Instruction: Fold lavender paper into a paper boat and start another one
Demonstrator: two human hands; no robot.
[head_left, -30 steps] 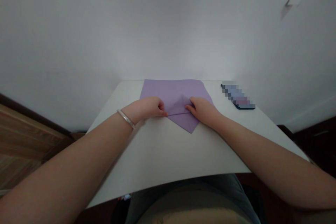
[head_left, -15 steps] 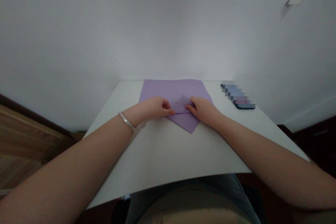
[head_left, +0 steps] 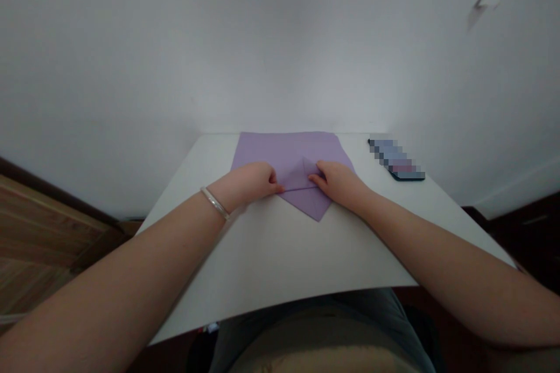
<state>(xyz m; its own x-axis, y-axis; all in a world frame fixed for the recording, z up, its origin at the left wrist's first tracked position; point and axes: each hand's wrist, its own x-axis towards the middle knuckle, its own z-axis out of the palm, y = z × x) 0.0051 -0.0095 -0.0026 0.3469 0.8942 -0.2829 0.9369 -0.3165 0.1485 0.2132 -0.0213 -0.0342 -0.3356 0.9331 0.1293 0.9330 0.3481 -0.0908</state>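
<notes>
A purple sheet of paper (head_left: 289,148) lies on the white table (head_left: 280,256), partly folded, with a pointed corner facing me and a crease running across it. My left hand (head_left: 260,178) is closed at the left end of that crease, its thumb and fingers on the paper's folded edge. On the right side, my right hand (head_left: 335,178) pinches a small raised flap of the paper between thumb and fingers. Both hands cover parts of the folds. A silver bracelet (head_left: 214,204) is around my left wrist.
A phone (head_left: 409,175), its screen pixelated, lies at the table's right side. Behind the table rises a white wall (head_left: 280,41). Wooden furniture (head_left: 39,239) stands low on the left. The table's front edge is just before my lap.
My left thumb has slid slightly left along the crease, and its fingers have curled closer. My right hand stays in place on the paper.
</notes>
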